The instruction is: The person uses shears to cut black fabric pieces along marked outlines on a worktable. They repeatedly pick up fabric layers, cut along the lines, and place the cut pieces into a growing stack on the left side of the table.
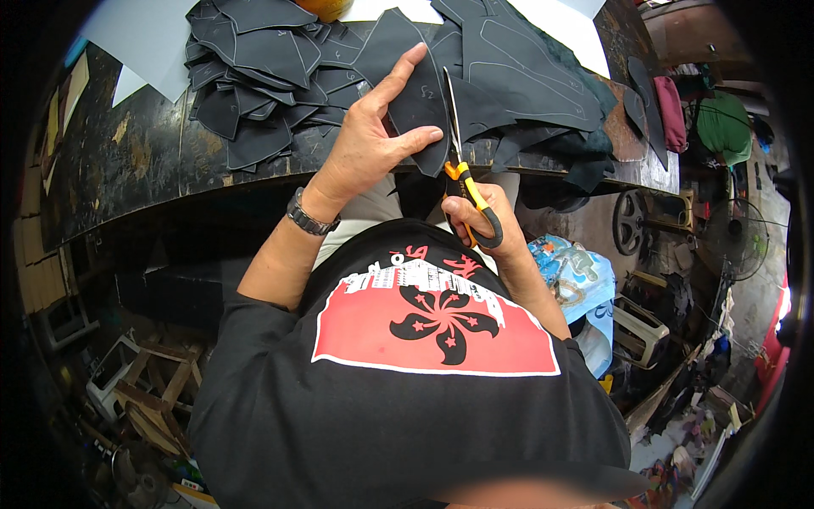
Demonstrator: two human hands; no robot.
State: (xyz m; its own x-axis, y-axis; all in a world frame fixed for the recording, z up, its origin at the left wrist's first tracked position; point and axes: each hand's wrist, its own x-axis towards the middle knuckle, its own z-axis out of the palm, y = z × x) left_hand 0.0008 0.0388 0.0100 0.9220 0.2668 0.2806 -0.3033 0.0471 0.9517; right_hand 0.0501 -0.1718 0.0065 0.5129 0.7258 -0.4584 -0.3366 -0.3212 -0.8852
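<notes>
My left hand pinches a pointed black piece of leather-like sheet, with the thumb and a finger lying on its face. White chalk-like lines and marks show on the piece. In my right hand are scissors with yellow and black handles, fingers wrapped round the loops. Their blades point away from me along the right edge of the held piece and look nearly closed. Whether the blades touch the material I cannot tell. The fingers of my left hand behind the piece are hidden.
A pile of cut black pieces covers the left part of the dark worn table. Larger marked black sheets lie to the right. White paper sits at the far left. Below right are a blue patterned bag and a fan.
</notes>
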